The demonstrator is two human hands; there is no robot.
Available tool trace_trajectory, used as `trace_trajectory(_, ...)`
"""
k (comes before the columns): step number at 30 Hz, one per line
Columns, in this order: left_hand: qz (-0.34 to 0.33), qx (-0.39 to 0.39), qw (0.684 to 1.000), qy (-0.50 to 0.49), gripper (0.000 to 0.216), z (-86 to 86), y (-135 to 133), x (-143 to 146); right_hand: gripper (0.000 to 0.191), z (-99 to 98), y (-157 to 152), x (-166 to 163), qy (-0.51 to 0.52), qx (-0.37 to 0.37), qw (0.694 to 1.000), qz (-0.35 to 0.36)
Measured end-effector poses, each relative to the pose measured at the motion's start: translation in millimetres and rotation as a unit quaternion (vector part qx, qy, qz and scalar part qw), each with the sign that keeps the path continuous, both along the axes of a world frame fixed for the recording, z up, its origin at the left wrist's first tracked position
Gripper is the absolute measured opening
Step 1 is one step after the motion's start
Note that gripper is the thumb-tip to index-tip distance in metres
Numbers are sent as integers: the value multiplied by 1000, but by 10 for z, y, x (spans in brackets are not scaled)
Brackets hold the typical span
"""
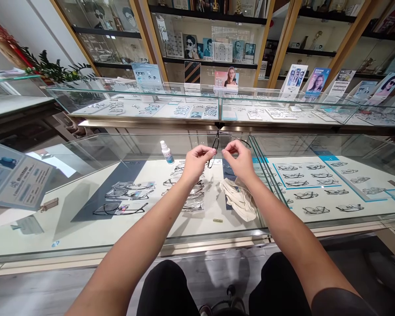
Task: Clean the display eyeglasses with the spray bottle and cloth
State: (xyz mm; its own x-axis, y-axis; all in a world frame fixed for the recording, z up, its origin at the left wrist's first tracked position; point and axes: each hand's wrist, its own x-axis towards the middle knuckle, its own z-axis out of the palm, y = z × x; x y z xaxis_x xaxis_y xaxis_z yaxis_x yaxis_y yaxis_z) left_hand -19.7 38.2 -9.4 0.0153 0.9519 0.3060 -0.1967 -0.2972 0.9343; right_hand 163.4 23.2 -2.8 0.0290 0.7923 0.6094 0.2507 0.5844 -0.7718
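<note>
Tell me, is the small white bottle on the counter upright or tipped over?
Upright: the bottle stands on its base on the glass counter, cap uppermost.

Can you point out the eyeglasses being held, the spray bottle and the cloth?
eyeglasses (216, 141), head view, on the dark rim.
spray bottle (167, 155), head view, on its white body.
cloth (240, 199), head view, on its crumpled middle.

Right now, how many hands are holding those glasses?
2. The left hand pinches one side of the black-framed glasses and the right hand pinches the other, both above the glass display counter.
</note>
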Motion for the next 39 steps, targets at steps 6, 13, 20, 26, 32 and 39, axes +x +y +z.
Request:
trace_trajectory(6, -43, -5, 999, 16, 48, 21, -33, 14, 25, -102, 70, -71, 71, -74, 994, 46)
trace_trajectory(13, -56, -23, 998, -4, 47, -32, 25, 15, 24, -60, 126, -41, 124, -88, 988, 31)
trace_trajectory(20, -41, -86, 991, -92, 55, -25, 87, -53, 35, -37, 179, 37, 167, -138, 976, 37)
trace_trajectory(26, -14, -70, 988, -140, 55, 9, 138, -117, 53, -57, 207, 42, 216, -161, 963, 1)
trace_trajectory(32, 14, -60, 984, -170, 53, 31, 159, -155, 61, -100, 221, 62, 238, -227, 944, -16)
trace_trajectory(39, 31, -34, 990, -136, 52, 9, 162, -144, 37, -46, 108, 87, 41, -5, 972, -230)
